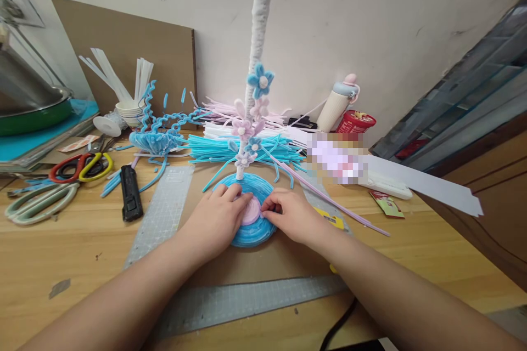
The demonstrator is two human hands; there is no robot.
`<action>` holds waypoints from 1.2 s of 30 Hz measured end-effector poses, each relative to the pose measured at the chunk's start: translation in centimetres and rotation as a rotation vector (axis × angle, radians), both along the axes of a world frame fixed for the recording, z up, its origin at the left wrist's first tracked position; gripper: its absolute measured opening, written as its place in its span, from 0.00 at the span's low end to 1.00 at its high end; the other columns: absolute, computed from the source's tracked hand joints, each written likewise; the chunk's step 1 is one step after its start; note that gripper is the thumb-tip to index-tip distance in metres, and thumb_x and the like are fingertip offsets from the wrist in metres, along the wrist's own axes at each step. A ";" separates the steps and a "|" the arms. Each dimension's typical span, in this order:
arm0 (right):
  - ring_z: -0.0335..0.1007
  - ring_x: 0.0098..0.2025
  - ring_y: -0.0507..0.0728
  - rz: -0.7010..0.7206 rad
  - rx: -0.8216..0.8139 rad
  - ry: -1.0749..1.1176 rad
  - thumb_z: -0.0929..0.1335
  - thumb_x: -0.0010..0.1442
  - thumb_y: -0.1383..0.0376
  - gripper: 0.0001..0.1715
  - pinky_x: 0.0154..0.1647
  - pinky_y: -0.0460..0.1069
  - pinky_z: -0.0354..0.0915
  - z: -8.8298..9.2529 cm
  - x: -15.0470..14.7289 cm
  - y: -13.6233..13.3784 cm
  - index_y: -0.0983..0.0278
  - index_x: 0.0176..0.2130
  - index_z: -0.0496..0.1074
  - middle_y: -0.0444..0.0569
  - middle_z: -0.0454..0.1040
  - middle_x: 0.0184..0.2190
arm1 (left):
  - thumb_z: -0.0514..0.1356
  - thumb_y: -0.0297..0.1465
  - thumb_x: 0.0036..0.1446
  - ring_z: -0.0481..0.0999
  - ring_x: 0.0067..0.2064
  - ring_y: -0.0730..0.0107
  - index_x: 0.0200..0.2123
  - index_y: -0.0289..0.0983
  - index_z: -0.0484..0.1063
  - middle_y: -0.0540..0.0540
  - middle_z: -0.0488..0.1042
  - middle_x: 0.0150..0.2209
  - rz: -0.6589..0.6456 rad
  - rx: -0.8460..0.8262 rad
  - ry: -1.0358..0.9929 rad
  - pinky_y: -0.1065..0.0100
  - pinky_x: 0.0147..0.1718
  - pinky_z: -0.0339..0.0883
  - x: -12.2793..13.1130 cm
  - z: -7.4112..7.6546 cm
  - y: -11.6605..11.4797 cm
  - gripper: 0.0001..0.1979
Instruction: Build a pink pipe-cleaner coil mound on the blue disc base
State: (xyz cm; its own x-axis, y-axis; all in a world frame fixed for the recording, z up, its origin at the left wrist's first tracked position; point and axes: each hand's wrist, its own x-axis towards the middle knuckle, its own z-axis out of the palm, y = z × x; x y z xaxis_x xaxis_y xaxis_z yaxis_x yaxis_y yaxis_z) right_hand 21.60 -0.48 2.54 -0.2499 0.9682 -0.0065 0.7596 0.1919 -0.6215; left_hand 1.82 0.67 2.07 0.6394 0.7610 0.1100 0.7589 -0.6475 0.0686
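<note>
Bare forearms (144, 274) enter from the lower edge, above a grey cutting mat (247, 299) bearing brown cardboard (263, 269). Blue fuzzy-stem disc (255, 238), one, lies on the cardboard beneath both hands, with a pink coil (250, 213) on its face. Left hand (216, 216): fingers extended, loosely bent, laid over disc and coil. Right hand (294, 214): thumb and forefinger pinch the coil's right edge. White wrapped stem (260, 27), with blue and pink flowers, rises at the disc's far side. Containers: white cup (125, 111), white strips (109, 74) standing at it, some apparently inside; red tub (356, 123), pale contents at the rim, not identifiable; cream tumbler (330, 109), lidded, interior hidden; green basin (37, 120), metal vessel (27, 77) above it, contents hidden.
</note>
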 end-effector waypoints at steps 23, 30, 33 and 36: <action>0.70 0.37 0.55 -0.055 0.078 -0.122 0.68 0.53 0.70 0.05 0.41 0.51 0.57 0.7 -0.9 -1.0 0.61 0.29 0.76 0.44 0.76 0.33 | 0.48 0.32 0.66 0.66 0.47 0.57 0.58 0.43 0.65 0.43 0.68 0.49 0.008 -0.004 0.014 0.56 0.47 0.64 0.1 0.2 -0.1 0.19; 0.71 0.38 0.56 -0.074 0.103 -0.186 0.67 0.55 0.68 0.06 0.40 0.52 0.54 0.7 -1.3 -1.2 0.62 0.29 0.75 0.45 0.77 0.34 | 0.49 0.32 0.65 0.66 0.46 0.57 0.58 0.42 0.65 0.42 0.69 0.49 0.005 0.000 0.012 0.56 0.47 0.64 0.1 0.0 -0.1 0.19; 0.71 0.39 0.56 -0.072 0.105 -0.197 0.67 0.55 0.68 0.05 0.40 0.52 0.54 0.6 -1.3 -1.2 0.62 0.29 0.74 0.45 0.77 0.34 | 0.49 0.31 0.65 0.66 0.46 0.58 0.58 0.42 0.65 0.43 0.69 0.49 0.008 0.001 0.008 0.56 0.47 0.64 0.1 0.1 -0.1 0.19; 0.70 0.38 0.56 -0.077 0.108 -0.220 0.67 0.55 0.68 0.03 0.38 0.51 0.53 0.4 -1.3 -1.2 0.62 0.30 0.72 0.45 0.76 0.33 | 0.49 0.32 0.66 0.66 0.46 0.57 0.57 0.42 0.66 0.43 0.69 0.48 0.015 0.002 0.008 0.57 0.47 0.64 0.1 0.2 -0.2 0.19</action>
State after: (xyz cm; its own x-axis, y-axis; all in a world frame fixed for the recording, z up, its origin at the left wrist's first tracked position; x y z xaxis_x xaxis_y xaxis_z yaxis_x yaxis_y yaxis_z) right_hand 20.26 -1.67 2.98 -0.1792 0.9825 0.0516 0.8891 0.1842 -0.4189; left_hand 1.91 0.49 2.28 0.6289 0.7701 0.1065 0.7689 -0.6364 0.0613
